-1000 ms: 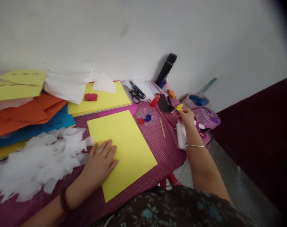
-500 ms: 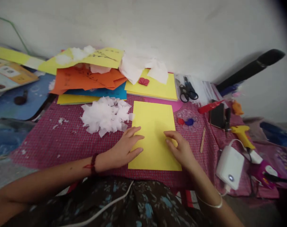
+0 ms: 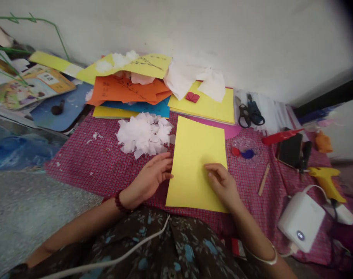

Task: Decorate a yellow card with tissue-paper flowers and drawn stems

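A plain yellow sheet of paper (image 3: 196,155) lies flat on the checked pink cloth in front of me. At its left edge is my left hand (image 3: 151,177), fingers stretched out and thumb side near the paper, holding nothing. My right hand (image 3: 224,185) rests over the lower right part of the sheet, with its fingers loosely bent and apart and nothing in them. Just beyond my left hand sits a pile of white tissue paper pieces (image 3: 144,135), close to the sheet's upper left edge.
Behind stand stacked yellow sheets (image 3: 214,106), an orange card (image 3: 121,91) and a folded red paper piece (image 3: 192,97). To the right are scissors (image 3: 250,114), a clear paint palette (image 3: 246,151), a wooden stick (image 3: 264,179), a yellow glue gun (image 3: 326,180) and a white power bank (image 3: 303,219).
My left hand has drawn back from over the yellow sheet to its left edge. The right hand stays over the sheet. The camera view has shifted left, and the sheet is slightly turned.
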Motion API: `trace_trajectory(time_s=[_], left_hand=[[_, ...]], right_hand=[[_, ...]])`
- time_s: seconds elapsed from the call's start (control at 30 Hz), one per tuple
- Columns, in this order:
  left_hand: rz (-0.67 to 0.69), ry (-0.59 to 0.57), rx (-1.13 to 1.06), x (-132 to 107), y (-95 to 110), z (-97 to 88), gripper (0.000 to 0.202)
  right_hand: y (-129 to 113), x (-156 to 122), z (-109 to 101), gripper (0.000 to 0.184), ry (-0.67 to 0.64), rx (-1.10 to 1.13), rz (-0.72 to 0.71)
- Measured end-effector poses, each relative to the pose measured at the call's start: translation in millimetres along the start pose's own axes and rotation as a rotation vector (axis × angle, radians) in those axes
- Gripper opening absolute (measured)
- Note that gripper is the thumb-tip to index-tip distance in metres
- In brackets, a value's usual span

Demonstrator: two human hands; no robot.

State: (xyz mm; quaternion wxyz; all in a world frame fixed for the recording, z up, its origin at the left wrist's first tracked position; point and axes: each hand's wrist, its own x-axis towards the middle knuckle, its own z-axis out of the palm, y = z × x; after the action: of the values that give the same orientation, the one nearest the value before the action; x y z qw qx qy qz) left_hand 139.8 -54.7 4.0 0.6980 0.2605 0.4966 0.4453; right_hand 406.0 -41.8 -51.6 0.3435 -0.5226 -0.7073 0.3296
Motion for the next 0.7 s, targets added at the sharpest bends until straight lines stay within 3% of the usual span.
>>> trace_trajectory(time_s=[0.1,0.2,0.27,0.33,0.4,0.47,0.57,0.7], left_hand=[[0.070,-0.220,0.268,-10.4,4.5,14.1,0.042],[0.389,-0.442,0.695,-14.8,9.9,33.3,0.048],[0.543,-0.493,1.008,-15.0,9.7,45.2,0.057],[0.572,-0.484,1.287,-14.4,5.0,55.0,0.065],[0.571,-0.457,1.475,-14.3,-2.2,62.8,0.067],[0.609,-0.442,1.582,-14.8,-8.0,67.9,0.071],[0.638,-0.472,1.623,-11.7,-7.9,68.1,0.083],[0.633,-0.536,1.535,16.6,3.9,50.0,0.050]], right_hand=[[0.2,-0.5,0.5,0.016,0.004,0.025,0.035],[-1.7,-3.7,-1.1,0.033,0.038,0.141,0.075],[-6.0,-6.8,-3.5,0.054,0.052,0.235,0.057],[-12.0,-9.7,-6.2,0.071,0.044,0.300,0.014],[-18.0,-11.7,-8.2,0.076,0.033,0.302,-0.020],[-22.7,-12.0,-8.7,0.071,0.018,0.217,-0.019],[-28.0,-9.0,-7.2,0.050,0.012,0.099,0.053],[-33.7,-2.0,-5.0,0.037,0.060,0.137,0.138]])
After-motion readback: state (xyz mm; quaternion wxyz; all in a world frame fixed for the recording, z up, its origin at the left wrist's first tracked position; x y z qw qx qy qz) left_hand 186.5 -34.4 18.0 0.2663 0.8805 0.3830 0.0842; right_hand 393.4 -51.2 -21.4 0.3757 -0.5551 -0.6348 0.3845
